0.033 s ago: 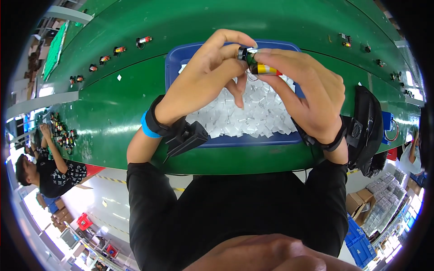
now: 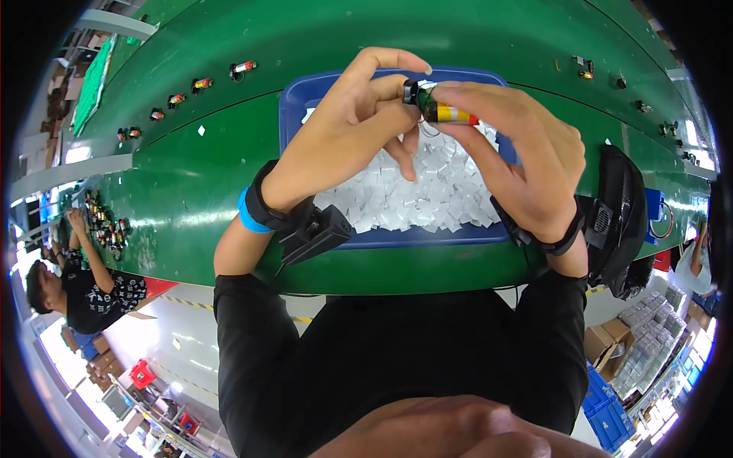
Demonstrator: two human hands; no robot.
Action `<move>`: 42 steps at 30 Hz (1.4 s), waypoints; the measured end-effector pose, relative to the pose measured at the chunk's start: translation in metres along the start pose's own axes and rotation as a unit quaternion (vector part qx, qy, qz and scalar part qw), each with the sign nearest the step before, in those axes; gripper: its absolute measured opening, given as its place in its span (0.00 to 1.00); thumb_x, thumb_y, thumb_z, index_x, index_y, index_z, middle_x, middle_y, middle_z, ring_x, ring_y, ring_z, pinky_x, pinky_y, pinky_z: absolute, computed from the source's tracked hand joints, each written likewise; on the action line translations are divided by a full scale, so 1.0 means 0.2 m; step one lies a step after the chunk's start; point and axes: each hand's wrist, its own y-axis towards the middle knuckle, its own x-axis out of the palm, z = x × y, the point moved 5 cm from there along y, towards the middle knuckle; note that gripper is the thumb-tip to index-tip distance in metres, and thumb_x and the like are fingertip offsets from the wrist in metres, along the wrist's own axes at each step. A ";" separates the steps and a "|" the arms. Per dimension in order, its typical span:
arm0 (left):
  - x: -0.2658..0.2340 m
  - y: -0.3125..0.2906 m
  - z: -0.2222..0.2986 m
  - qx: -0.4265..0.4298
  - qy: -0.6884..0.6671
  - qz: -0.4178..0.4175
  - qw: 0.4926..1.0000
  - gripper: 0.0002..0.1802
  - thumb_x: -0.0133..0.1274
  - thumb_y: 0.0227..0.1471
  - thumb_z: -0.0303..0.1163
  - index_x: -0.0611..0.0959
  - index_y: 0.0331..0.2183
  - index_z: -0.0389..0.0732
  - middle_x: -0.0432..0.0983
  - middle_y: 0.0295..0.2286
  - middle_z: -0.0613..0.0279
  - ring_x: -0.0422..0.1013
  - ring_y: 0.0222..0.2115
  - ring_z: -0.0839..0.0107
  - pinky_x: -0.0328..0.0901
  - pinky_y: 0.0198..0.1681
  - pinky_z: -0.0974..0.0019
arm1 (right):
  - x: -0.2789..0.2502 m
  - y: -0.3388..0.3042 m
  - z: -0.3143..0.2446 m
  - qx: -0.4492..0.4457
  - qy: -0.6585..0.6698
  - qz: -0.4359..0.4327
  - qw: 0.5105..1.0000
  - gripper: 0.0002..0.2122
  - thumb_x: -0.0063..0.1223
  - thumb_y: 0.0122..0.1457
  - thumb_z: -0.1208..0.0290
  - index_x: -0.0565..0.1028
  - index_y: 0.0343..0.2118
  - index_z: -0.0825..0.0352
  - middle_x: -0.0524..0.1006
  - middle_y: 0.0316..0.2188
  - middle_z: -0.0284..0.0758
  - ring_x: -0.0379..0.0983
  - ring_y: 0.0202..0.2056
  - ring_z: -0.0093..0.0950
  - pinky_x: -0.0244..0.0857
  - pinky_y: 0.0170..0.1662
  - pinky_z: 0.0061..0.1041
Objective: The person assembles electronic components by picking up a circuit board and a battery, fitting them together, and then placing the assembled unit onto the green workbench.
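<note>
Between my two hands, above a blue bin [image 2: 290, 114] full of small white paper-like pieces [image 2: 427, 191], is a small wired assembly [image 2: 456, 115]. It has a black round cap at one end, a green part with thin wires, and a yellow-and-red cylinder like a battery. My left hand [image 2: 343, 137] pinches the cap end between thumb and fingers, its index finger raised and arched. The thumb and index finger of my right hand [image 2: 527, 145] close on the green part and the cylinder. My fingertips hide part of the assembly.
Similar assemblies [image 2: 201, 84] stand in a row on the green table [image 2: 183, 168] at far left, others [image 2: 585, 69] at far right. A black bag [image 2: 618, 214] lies right of the bin. A co-worker [image 2: 84, 290] sits at the left beside a pile of assemblies [image 2: 107, 229].
The assembly and my fingers have shifted very slightly to the right. Both hands keep their hold.
</note>
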 end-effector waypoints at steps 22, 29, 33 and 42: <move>0.01 0.00 0.03 0.083 0.172 -0.001 0.982 0.15 0.54 0.58 0.22 0.75 0.47 0.30 0.77 0.40 0.54 0.75 0.34 0.71 0.78 0.34 0.67 | 0.02 0.02 0.06 0.056 -0.003 -0.006 0.998 0.16 0.69 0.44 0.84 0.80 0.38 0.69 0.81 0.35 0.37 0.79 0.38 0.30 0.74 0.38 0.23; -0.02 0.02 0.01 0.085 0.018 0.005 0.996 0.17 0.55 0.59 0.24 0.72 0.48 0.31 0.78 0.39 0.50 0.78 0.32 0.68 0.77 0.32 0.67 | -0.05 0.05 0.01 -0.033 -0.094 0.054 0.994 0.15 0.70 0.45 0.81 0.80 0.37 0.70 0.79 0.29 0.34 0.76 0.32 0.25 0.69 0.32 0.19; -0.03 0.02 0.03 0.151 -0.005 0.020 0.988 0.17 0.54 0.59 0.23 0.70 0.49 0.32 0.78 0.39 0.47 0.79 0.33 0.65 0.77 0.31 0.66 | -0.03 -0.01 0.10 0.169 0.091 -0.006 0.981 0.14 0.70 0.47 0.80 0.79 0.37 0.71 0.79 0.29 0.34 0.75 0.29 0.20 0.68 0.30 0.17; 0.01 -0.02 0.06 0.352 0.292 0.094 0.885 0.21 0.62 0.50 0.19 0.77 0.47 0.30 0.80 0.44 0.49 0.80 0.36 0.67 0.77 0.34 0.69 | 0.05 -0.04 0.12 0.196 0.240 0.056 0.949 0.10 0.65 0.54 0.80 0.79 0.39 0.74 0.79 0.26 0.35 0.73 0.22 0.17 0.65 0.24 0.15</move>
